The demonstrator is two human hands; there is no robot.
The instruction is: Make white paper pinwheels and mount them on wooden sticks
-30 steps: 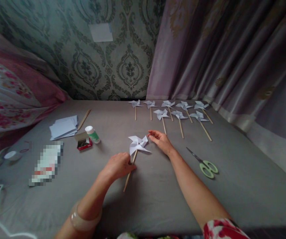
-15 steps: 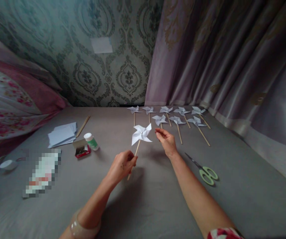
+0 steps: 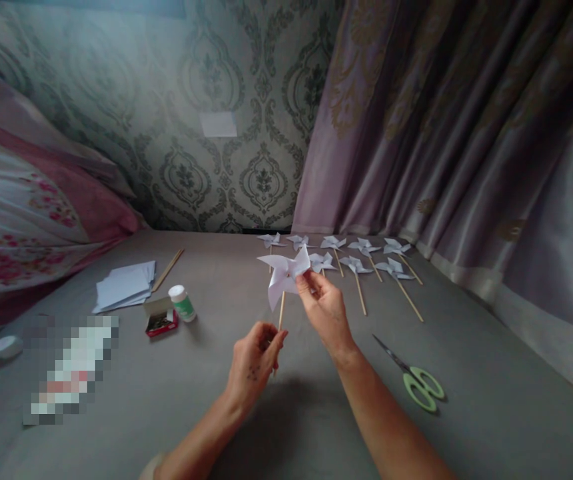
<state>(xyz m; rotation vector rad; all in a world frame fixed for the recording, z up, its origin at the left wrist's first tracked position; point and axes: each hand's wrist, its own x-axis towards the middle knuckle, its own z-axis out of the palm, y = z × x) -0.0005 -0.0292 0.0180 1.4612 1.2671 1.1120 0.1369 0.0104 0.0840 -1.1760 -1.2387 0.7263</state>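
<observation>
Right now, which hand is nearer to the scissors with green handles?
Right. The right hand, at the pinwheel, is left of the scissors; the left hand, gripping the pinwheel's stick, is farther left.

A mauve curtain (gold-patterned) hangs beside ornate, dark-patterned wallpaper.
</observation>
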